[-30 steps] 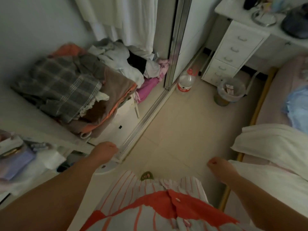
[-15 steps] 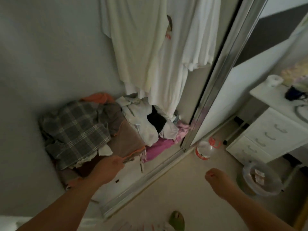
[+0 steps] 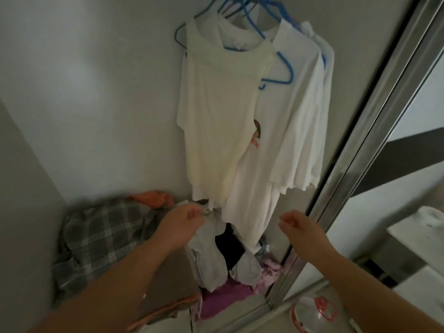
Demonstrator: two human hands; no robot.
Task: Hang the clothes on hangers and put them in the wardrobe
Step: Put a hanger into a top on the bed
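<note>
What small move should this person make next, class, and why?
Probably lift the pale garment out of the heap. The left hand seems to pinch its edge, the right hand is curled and empty, and a bare blue hanger hangs above among white shirts.

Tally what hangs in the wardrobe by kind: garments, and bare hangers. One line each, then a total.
White garments on hangers: 3 visible, the cream top, the printed white T-shirt and another white shirt behind it
Bare blue hangers: at least 1; the hooks overlap, so the exact number is unclear
Total: at least 4
</note>
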